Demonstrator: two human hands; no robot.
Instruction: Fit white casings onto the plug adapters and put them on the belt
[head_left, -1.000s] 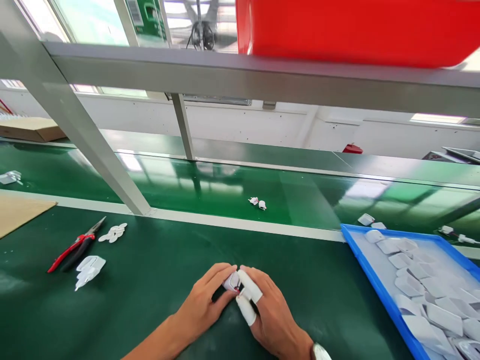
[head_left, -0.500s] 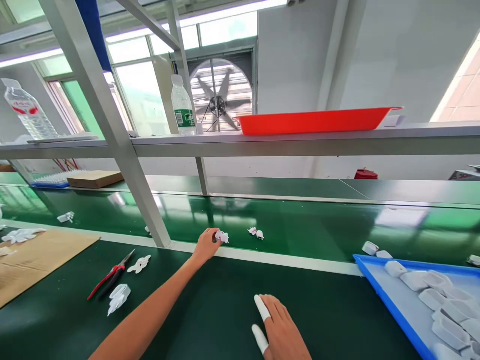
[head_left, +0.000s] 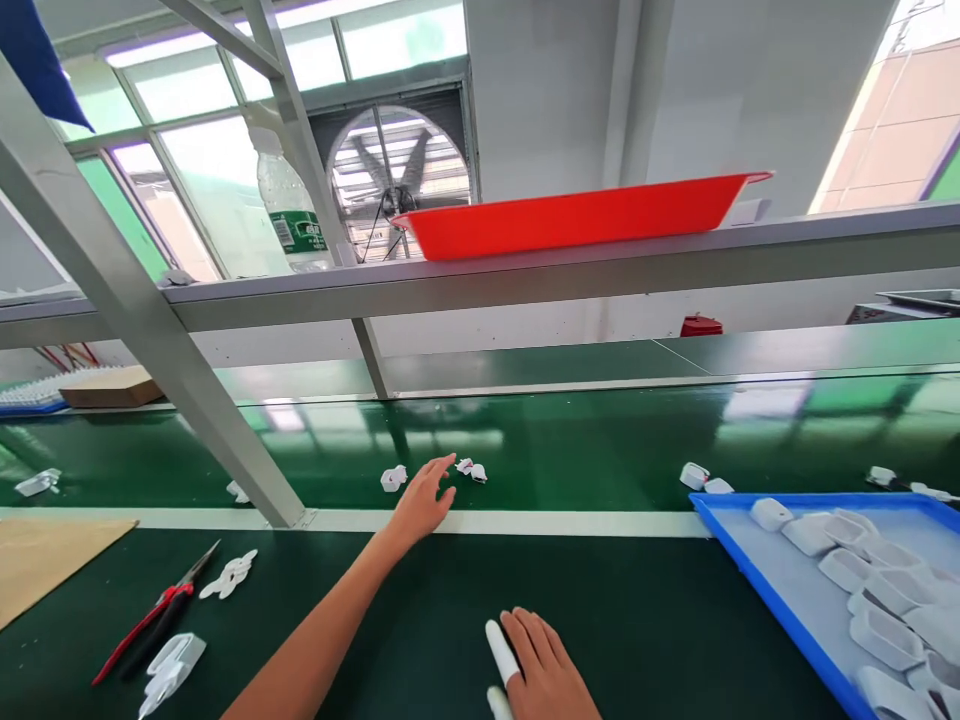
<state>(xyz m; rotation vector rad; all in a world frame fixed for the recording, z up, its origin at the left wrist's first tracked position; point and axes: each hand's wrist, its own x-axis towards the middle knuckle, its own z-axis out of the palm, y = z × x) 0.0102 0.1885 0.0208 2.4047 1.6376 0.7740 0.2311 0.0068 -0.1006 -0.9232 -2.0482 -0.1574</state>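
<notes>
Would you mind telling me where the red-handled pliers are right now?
The red-handled pliers lie at lower left of the head view on the green mat, between small white parts and a white plug piece.

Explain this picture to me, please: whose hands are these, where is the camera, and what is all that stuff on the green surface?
No machine here: a person works with two bare hands, and the camera sits on their head, looking forward and down. The left hand stretches out over the shiny green belt, fingers spread, holding nothing. Just beside it lie a small white part and a pair of white parts. The right hand rests flat on the dark green table, also holding nothing; two of its fingers wear white covers. On the right, a blue tray holds many white plastic shells. On the left lie red-handled pliers, more white bits and a sheet of cardboard. Overhead, a metal shelf carries a red tray and a water bottle.
</notes>
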